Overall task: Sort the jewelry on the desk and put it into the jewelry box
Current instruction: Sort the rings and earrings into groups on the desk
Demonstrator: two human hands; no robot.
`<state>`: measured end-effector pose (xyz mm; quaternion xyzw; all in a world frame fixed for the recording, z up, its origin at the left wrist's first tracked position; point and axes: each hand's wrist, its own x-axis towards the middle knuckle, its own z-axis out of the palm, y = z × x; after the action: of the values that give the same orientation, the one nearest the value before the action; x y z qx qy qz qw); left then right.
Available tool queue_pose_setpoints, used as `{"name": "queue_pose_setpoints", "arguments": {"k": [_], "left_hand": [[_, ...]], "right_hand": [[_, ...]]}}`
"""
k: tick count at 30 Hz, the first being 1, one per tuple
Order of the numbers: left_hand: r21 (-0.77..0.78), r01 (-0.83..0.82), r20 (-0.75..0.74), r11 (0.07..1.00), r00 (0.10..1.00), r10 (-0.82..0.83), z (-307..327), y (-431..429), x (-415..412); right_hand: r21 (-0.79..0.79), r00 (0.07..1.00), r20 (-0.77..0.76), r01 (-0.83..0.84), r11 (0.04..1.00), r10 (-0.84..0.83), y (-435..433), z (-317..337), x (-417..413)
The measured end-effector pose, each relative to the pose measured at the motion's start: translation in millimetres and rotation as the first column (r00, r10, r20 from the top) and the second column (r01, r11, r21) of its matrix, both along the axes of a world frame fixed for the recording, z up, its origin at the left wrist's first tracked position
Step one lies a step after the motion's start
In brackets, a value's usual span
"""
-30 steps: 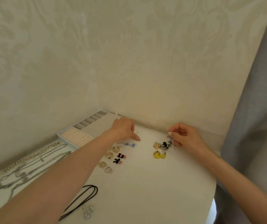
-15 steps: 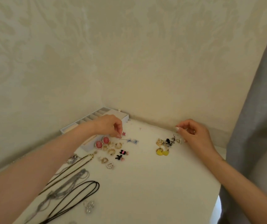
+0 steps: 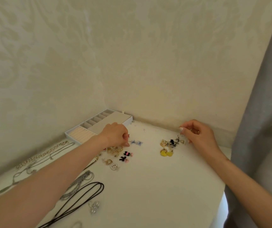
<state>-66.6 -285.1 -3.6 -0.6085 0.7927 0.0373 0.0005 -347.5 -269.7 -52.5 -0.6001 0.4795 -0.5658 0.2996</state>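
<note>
The white jewelry box stands open in the back left corner of the desk, with ring rolls and small compartments. My left hand hovers in front of it with curled fingers, its tips pinching the thin wire of the blue bow earrings. My right hand is raised above a tangled pile of earrings, thumb and forefinger pinching a tiny piece too small to identify. Yellow earrings lie just in front of the pile. Black bow earrings and gold hoops lie by my left wrist.
Silver chains, a black cord necklace and a gold bead chain are spread over the desk's left side. A crystal piece lies near the cord. A grey curtain hangs past the desk's right edge.
My left hand has shifted from the red stone earrings toward the blue bows, and my arm now covers the red ones. My right hand stays lifted off the pile, still pinching.
</note>
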Motion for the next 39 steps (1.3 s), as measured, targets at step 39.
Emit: {"name": "queue_pose_setpoints", "arguments": {"k": [39], "left_hand": [[0.030,-0.011,-0.155,0.999,0.988,0.016,24.8,-52.3,-34.6]], "right_hand": [[0.010,1.000,0.007,-0.020,1.000,0.020,0.8,0.7,-0.3]]}}
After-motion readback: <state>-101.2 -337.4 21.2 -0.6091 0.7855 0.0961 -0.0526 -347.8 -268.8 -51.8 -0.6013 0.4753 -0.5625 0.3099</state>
